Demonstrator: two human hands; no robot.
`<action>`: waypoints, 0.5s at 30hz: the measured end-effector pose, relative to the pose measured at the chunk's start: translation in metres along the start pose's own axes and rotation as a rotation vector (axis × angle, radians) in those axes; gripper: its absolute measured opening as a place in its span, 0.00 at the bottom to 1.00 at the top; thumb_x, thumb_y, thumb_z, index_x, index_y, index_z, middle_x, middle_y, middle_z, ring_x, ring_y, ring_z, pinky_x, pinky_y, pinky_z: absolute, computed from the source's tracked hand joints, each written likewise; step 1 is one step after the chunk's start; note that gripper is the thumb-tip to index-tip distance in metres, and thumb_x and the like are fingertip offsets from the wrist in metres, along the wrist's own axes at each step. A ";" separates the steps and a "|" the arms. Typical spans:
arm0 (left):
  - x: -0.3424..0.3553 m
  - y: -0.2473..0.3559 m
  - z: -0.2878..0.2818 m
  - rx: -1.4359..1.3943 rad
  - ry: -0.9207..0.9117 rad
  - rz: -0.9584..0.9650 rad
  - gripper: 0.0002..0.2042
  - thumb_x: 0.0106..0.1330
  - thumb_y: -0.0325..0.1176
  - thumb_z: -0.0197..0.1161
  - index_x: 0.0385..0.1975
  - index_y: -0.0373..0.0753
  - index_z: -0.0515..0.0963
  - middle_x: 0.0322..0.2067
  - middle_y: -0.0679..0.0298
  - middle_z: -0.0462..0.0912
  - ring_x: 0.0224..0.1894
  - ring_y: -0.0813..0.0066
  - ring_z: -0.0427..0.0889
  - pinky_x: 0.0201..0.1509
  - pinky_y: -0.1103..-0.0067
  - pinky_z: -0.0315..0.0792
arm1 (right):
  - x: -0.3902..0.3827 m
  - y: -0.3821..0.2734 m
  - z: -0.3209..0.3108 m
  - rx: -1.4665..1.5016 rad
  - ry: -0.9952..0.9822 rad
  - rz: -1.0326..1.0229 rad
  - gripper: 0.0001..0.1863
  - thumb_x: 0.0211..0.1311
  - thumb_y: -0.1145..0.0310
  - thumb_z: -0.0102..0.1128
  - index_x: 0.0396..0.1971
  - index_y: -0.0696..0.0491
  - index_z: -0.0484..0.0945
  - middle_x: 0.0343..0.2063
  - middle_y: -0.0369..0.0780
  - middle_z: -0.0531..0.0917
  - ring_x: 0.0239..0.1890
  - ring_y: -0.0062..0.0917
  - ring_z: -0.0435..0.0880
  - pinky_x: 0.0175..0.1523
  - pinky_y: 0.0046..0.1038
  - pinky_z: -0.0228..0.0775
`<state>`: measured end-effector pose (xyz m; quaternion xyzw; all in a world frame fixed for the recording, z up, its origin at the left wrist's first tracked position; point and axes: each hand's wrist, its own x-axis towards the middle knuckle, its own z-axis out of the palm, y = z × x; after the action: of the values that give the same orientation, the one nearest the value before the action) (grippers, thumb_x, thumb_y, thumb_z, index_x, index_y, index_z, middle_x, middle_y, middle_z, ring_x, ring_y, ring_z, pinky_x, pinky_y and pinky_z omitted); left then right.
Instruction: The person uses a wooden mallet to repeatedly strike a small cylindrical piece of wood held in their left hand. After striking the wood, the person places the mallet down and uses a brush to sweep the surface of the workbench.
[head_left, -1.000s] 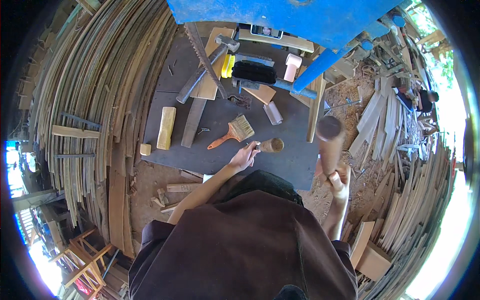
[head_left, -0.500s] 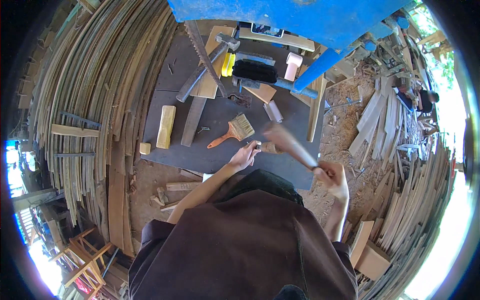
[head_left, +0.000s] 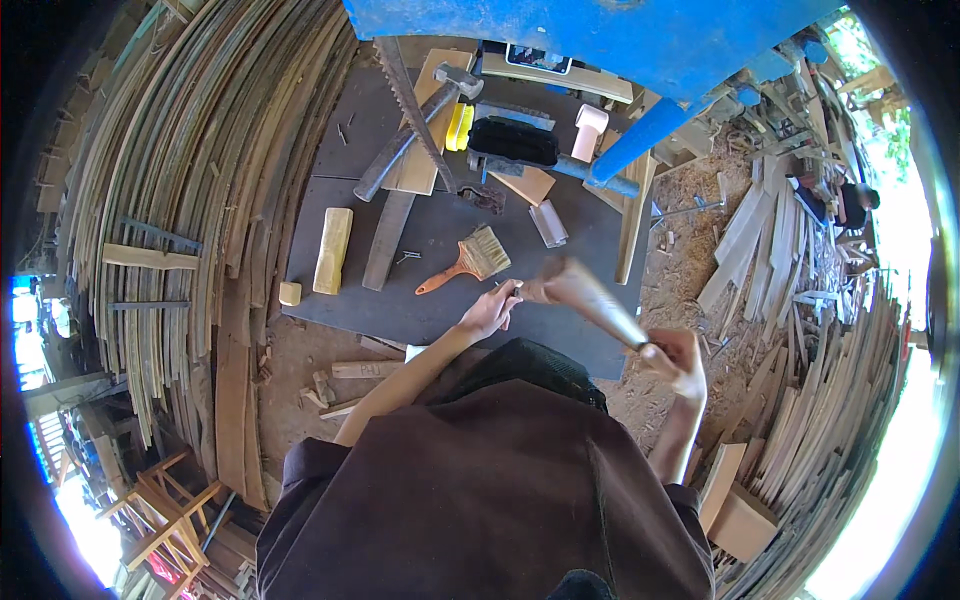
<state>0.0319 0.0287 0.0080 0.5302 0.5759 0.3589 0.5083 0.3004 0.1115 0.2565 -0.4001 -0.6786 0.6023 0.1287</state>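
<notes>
My left hand [head_left: 490, 312] is closed on a small wood-and-metal piece [head_left: 530, 291] above the front of the dark tabletop [head_left: 540, 333]. My right hand [head_left: 672, 356] grips the narrow end of a thick wooden club [head_left: 600, 305], slanted leftward so that its far end covers much of that piece; whether they touch I cannot tell. Just beyond my left hand lie an orange-handled paintbrush [head_left: 475, 258] and a few small metal bits [head_left: 408, 257]. Further left are a pale wooden block [head_left: 330, 250] and a small cube [head_left: 290, 293].
A handsaw [head_left: 405, 105], hammer [head_left: 380, 170], yellow object [head_left: 460, 127] and phone [head_left: 536, 60] occupy the back, below blue metal equipment [head_left: 600, 30]. Plank stacks [head_left: 170, 200] flank both sides. Another person [head_left: 850, 205] is at far right.
The club in my right hand has swung from upright down-leftward onto or over the piece in my left hand; my right wrist has shifted slightly right. My left hand stays in place.
</notes>
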 end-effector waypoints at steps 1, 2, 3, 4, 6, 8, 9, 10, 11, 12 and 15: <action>0.000 -0.002 0.000 -0.019 0.000 0.007 0.09 0.73 0.33 0.45 0.48 0.38 0.64 0.28 0.59 0.73 0.15 0.73 0.77 0.20 0.76 0.71 | -0.001 0.007 -0.003 0.108 0.018 -0.088 0.20 0.59 0.56 0.62 0.28 0.61 0.83 0.10 0.31 0.71 0.12 0.10 0.66 0.17 0.18 0.52; 0.000 -0.003 0.001 -0.038 0.000 0.015 0.09 0.73 0.33 0.45 0.48 0.38 0.64 0.29 0.58 0.73 0.15 0.73 0.77 0.20 0.76 0.71 | -0.001 0.021 -0.004 0.257 -0.006 -0.199 0.19 0.58 0.56 0.62 0.27 0.61 0.83 0.10 0.31 0.72 0.12 0.10 0.65 0.17 0.18 0.52; 0.000 -0.002 0.001 -0.047 0.000 0.018 0.09 0.73 0.33 0.45 0.48 0.38 0.64 0.29 0.58 0.73 0.16 0.73 0.77 0.20 0.76 0.71 | 0.001 0.023 -0.002 0.404 -0.028 -0.311 0.19 0.58 0.57 0.62 0.27 0.61 0.83 0.10 0.31 0.72 0.12 0.10 0.65 0.17 0.19 0.52; 0.000 -0.001 0.001 -0.056 -0.001 0.021 0.09 0.72 0.33 0.46 0.48 0.38 0.64 0.29 0.58 0.73 0.16 0.72 0.77 0.20 0.76 0.71 | 0.000 0.020 -0.004 0.362 -0.034 -0.235 0.19 0.58 0.56 0.62 0.27 0.61 0.83 0.10 0.31 0.72 0.12 0.10 0.64 0.17 0.19 0.52; 0.000 0.000 0.002 -0.052 -0.003 0.024 0.09 0.72 0.33 0.46 0.48 0.38 0.64 0.29 0.58 0.73 0.16 0.72 0.77 0.20 0.76 0.71 | 0.001 0.010 -0.004 0.280 -0.046 -0.082 0.21 0.58 0.55 0.62 0.28 0.62 0.83 0.10 0.31 0.72 0.12 0.11 0.63 0.17 0.20 0.51; 0.001 0.000 0.002 -0.024 -0.007 0.023 0.09 0.72 0.32 0.46 0.48 0.38 0.64 0.29 0.58 0.73 0.16 0.72 0.77 0.20 0.76 0.72 | 0.008 0.009 0.001 0.002 0.002 0.008 0.23 0.58 0.52 0.61 0.28 0.62 0.82 0.10 0.31 0.71 0.11 0.11 0.62 0.17 0.20 0.50; 0.001 0.000 0.001 -0.035 -0.001 0.024 0.09 0.72 0.33 0.47 0.48 0.38 0.64 0.29 0.58 0.73 0.16 0.72 0.77 0.20 0.76 0.72 | 0.013 0.010 0.002 -0.137 0.018 0.049 0.25 0.57 0.51 0.61 0.27 0.62 0.82 0.10 0.31 0.71 0.11 0.11 0.62 0.17 0.20 0.49; 0.001 0.001 0.000 -0.045 0.004 0.025 0.09 0.72 0.33 0.47 0.47 0.38 0.64 0.29 0.58 0.73 0.16 0.72 0.77 0.20 0.76 0.72 | 0.007 0.009 -0.004 -0.102 0.018 0.075 0.26 0.57 0.50 0.62 0.29 0.63 0.82 0.11 0.31 0.72 0.12 0.12 0.64 0.17 0.20 0.49; 0.001 0.001 -0.001 -0.055 0.009 0.026 0.09 0.72 0.33 0.47 0.47 0.38 0.64 0.29 0.58 0.74 0.16 0.72 0.77 0.21 0.76 0.72 | 0.003 0.004 -0.007 -0.045 0.051 -0.005 0.25 0.56 0.51 0.63 0.29 0.64 0.82 0.11 0.31 0.72 0.13 0.12 0.65 0.17 0.20 0.50; 0.000 -0.001 0.000 -0.059 0.008 0.015 0.09 0.72 0.33 0.47 0.47 0.38 0.64 0.29 0.58 0.74 0.16 0.72 0.77 0.21 0.76 0.72 | -0.003 -0.005 -0.009 0.009 0.087 -0.077 0.24 0.56 0.52 0.64 0.30 0.64 0.82 0.12 0.31 0.73 0.14 0.11 0.66 0.17 0.20 0.50; -0.001 -0.003 0.002 -0.061 -0.003 -0.012 0.10 0.72 0.33 0.47 0.48 0.38 0.64 0.29 0.58 0.74 0.17 0.72 0.77 0.22 0.75 0.72 | -0.011 -0.004 -0.003 0.102 0.169 -0.260 0.23 0.55 0.55 0.66 0.33 0.64 0.82 0.14 0.33 0.75 0.15 0.12 0.68 0.17 0.20 0.53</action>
<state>0.0327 0.0274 0.0050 0.5114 0.5672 0.3724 0.5274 0.3080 0.1065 0.2640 -0.3513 -0.6799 0.5784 0.2824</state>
